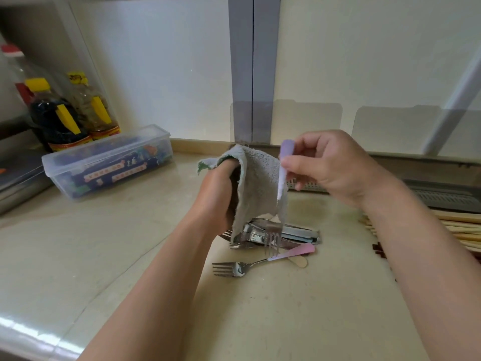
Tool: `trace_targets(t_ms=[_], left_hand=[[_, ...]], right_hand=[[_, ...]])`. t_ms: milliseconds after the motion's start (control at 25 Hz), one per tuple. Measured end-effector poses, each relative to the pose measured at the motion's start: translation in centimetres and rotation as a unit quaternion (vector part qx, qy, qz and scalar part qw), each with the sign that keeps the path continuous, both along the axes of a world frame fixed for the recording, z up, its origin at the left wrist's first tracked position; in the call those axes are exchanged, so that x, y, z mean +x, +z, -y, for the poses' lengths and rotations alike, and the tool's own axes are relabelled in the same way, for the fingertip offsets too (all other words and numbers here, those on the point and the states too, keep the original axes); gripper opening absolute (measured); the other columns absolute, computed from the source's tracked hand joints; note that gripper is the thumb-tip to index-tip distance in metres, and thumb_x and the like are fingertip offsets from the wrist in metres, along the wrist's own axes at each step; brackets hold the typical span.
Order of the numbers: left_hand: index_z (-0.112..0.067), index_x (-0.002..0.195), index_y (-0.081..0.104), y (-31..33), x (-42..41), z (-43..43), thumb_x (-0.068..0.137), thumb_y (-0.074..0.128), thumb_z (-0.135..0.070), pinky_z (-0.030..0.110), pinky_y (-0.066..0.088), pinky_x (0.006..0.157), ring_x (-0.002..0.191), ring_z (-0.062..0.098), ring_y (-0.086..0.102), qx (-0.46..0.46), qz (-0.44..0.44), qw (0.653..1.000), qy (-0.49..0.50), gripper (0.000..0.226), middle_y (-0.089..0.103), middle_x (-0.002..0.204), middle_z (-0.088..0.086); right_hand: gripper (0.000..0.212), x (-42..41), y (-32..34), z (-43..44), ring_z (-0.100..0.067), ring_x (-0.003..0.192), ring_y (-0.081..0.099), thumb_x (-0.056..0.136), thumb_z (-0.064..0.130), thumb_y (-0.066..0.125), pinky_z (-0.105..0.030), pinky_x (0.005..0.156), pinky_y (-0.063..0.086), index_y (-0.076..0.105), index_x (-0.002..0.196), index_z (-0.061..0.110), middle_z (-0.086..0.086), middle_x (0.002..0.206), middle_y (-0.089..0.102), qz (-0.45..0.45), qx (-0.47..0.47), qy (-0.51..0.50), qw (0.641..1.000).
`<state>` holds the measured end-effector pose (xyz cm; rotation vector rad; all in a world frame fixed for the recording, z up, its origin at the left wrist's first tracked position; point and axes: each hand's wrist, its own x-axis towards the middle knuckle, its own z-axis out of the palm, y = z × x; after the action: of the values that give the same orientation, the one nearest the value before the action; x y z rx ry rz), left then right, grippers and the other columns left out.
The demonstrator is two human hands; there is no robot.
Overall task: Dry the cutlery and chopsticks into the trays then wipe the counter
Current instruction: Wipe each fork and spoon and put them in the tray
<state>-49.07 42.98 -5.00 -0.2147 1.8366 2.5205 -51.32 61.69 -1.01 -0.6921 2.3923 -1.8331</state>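
My left hand (217, 194) grips a grey-green cloth (256, 178) that hangs over it above the counter. My right hand (330, 165) pinches the lilac handle of a fork (283, 168), which points tines down; its tines (272, 239) poke out beside the cloth's lower edge. Below them lies a pile of metal cutlery (286, 237). In front of the pile lies a fork with a pink handle (260, 263) and a wooden stick (298, 261). A bundle of chopsticks (463, 227) lies at the right edge.
A clear lidded plastic box (109, 162) with colourful contents stands at the back left, with sauce bottles (57, 118) behind it. A grey slotted tray (442, 196) runs along the back right. The beige counter (104, 256) ends at a front-left edge.
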Motion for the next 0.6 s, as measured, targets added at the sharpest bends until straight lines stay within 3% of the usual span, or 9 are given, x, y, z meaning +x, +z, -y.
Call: trace_targets(t_ms=[80, 240, 320, 400, 520, 600], left_hand=[[-0.011, 0.099, 0.071, -0.1, 0.0, -0.3, 0.102, 0.046, -0.027, 0.039, 0.059, 0.068, 0.081, 0.025, 0.074, 0.000, -0.018, 1.000, -0.024, 0.029, 0.076, 0.086, 0.009], [-0.009, 0.091, 0.067, -0.3, 0.2, -1.0, 0.101, 0.051, -0.012, 0.044, 0.058, 0.068, 0.069, 0.027, 0.069, -0.031, -0.056, 0.997, -0.043, 0.020, 0.070, 0.078, 0.016], [-0.007, 0.092, 0.067, -0.5, 0.1, -0.9, 0.099, 0.053, -0.007, 0.047, 0.060, 0.069, 0.072, 0.027, 0.070, -0.035, -0.060, 0.997, -0.027, 0.016, 0.071, 0.079, 0.016], [-0.002, 0.099, 0.068, -0.5, -0.2, -0.8, 0.099, 0.055, -0.011, 0.058, 0.056, 0.081, 0.083, 0.034, 0.068, -0.014, -0.047, 0.999, -0.010, 0.016, 0.070, 0.090, 0.025], [-0.002, 0.105, 0.065, -0.4, -0.8, -0.2, 0.101, 0.053, -0.014, 0.052, 0.055, 0.085, 0.091, 0.035, 0.070, 0.050, -0.035, 0.996, 0.062, 0.017, 0.072, 0.097, 0.022], [-0.005, 0.104, 0.067, -0.4, -1.2, -0.1, 0.103, 0.051, -0.013, 0.050, 0.058, 0.086, 0.094, 0.032, 0.073, 0.088, -0.037, 0.990, 0.103, 0.017, 0.075, 0.099, 0.018]], right_hand=[[0.019, 0.0, -0.9, 1.8, -0.022, 0.059, 0.067, 0.083, 0.005, 0.080, -0.035, 0.053, 0.057, 0.063, 0.089, 0.012, -0.010, 0.070, 0.073, -0.038, 0.026, -0.057, 0.997], [0.033, 0.0, -2.0, 3.2, -0.017, 0.051, 0.062, 0.079, -0.002, 0.079, -0.043, 0.054, 0.059, 0.055, 0.079, 0.021, -0.005, 0.063, 0.068, -0.100, 0.093, -0.102, 0.985], [0.034, -0.1, -2.0, 3.3, -0.023, 0.056, 0.067, 0.075, -0.007, 0.074, -0.050, 0.057, 0.059, 0.055, 0.076, 0.021, -0.005, 0.065, 0.068, -0.122, 0.123, -0.110, 0.979], [0.026, 0.1, -1.6, 3.2, -0.026, 0.059, 0.070, 0.076, 0.000, 0.076, -0.051, 0.060, 0.060, 0.058, 0.074, 0.019, -0.005, 0.066, 0.070, -0.126, 0.136, -0.112, 0.976], [0.019, 0.9, -0.2, 2.3, -0.025, 0.064, 0.072, 0.085, 0.024, 0.077, -0.040, 0.061, 0.061, 0.065, 0.074, 0.014, -0.003, 0.066, 0.072, -0.075, 0.259, -0.064, 0.961], [0.029, 1.5, 0.0, 2.0, -0.023, 0.066, 0.074, 0.091, 0.036, 0.071, -0.031, 0.055, 0.058, 0.071, 0.079, 0.009, -0.001, 0.072, 0.075, 0.028, 0.402, 0.033, 0.915]])
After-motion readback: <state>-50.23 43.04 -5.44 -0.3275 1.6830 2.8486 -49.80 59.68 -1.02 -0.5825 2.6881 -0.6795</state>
